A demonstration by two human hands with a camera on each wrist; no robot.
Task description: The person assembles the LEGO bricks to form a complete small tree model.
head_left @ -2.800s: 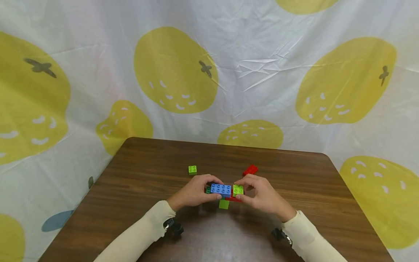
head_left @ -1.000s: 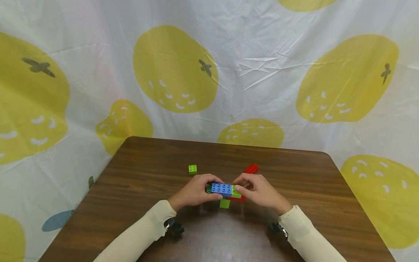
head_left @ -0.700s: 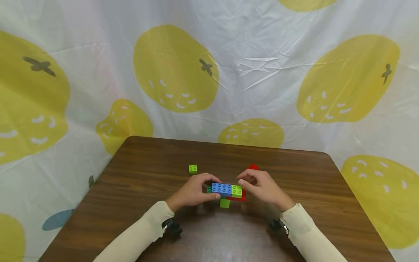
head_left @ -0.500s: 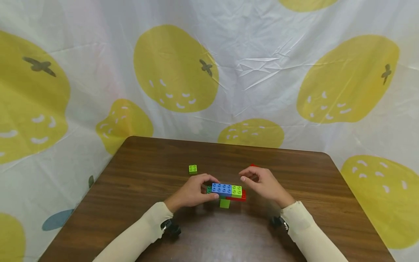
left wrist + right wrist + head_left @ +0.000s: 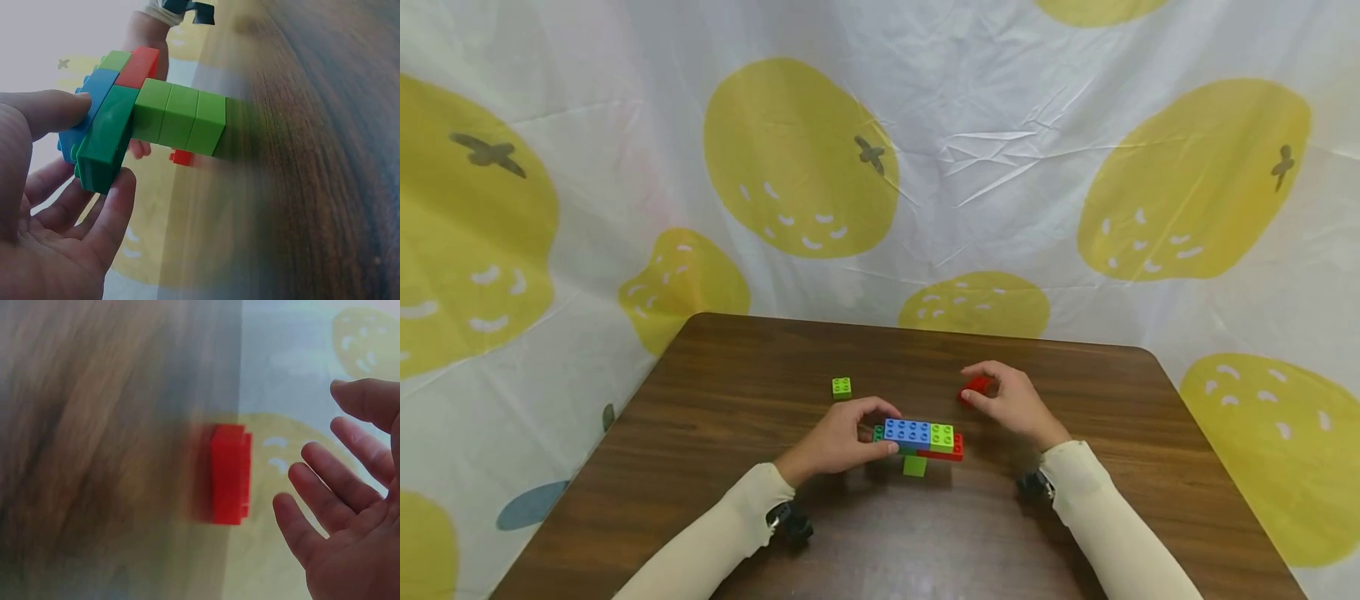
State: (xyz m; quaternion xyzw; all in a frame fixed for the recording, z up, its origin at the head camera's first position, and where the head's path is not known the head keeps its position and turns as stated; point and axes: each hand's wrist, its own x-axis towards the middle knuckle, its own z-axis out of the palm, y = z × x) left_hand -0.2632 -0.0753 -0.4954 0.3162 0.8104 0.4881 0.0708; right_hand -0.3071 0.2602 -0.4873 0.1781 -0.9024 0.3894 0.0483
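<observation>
My left hand (image 5: 835, 437) grips the left end of a toy-brick build, thumb on its blue brick (image 5: 907, 434) and fingers curled by the dark green brick (image 5: 106, 140). Beside the blue brick a lime brick (image 5: 942, 437) is level with it. Under these runs a red brick (image 5: 139, 67), level with the dark green one. A column of three lime bricks (image 5: 181, 117) supports the build from the table. My right hand (image 5: 1011, 404) reaches over a loose red brick (image 5: 976, 387), fingers parted and holding nothing. In the right wrist view a gap separates the fingertips from that red brick.
A loose lime brick (image 5: 842, 388) lies on the wooden table (image 5: 760, 358), behind my left hand. A lemon-print curtain (image 5: 985, 200) hangs along the table's far edge and sides.
The right hand set the lime brick down against the blue one, pressed it, then let go. It has since moved back and right to the loose red brick. The left hand stays at the build.
</observation>
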